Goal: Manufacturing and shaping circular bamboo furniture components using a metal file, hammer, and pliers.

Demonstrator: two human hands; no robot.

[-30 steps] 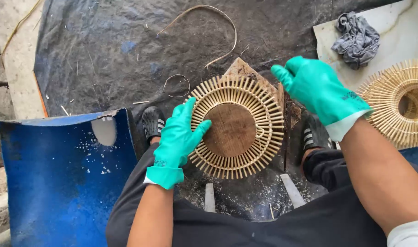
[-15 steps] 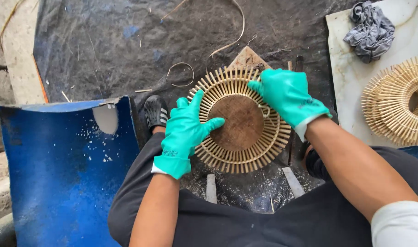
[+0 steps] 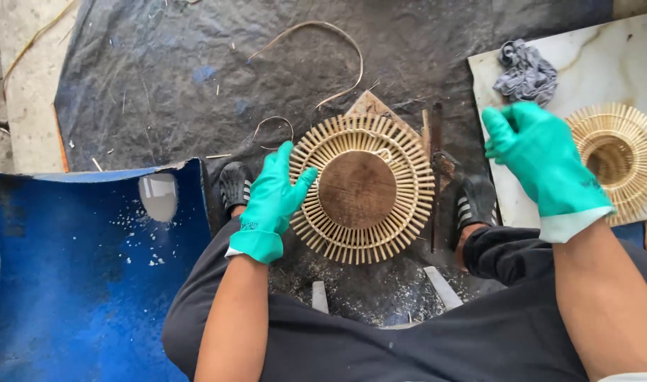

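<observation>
I am looking straight down at a dark plastic sheet spread over pale concrete ground, littered with cane offcuts, one long curved strip lying at twelve o'clock. A white marble-like slab sits at two o'clock, and a curved blue panel, speckled white, fills the eight o'clock corner. The round bamboo frame, a ring of radial sticks around a brown wooden disc, lies at the centre between my two black shoes. My left hand, in a green rubber glove, rests against the frame's rim at its nine o'clock side, fingers spread and holding nothing. My right hand, gloved the same, hovers clear of the frame at its three o'clock, above the slab, fingers loosely curled and empty. Just beyond it on the slab lie a second bamboo ring and a crumpled grey rag. I see no packages, labels or signs.
</observation>
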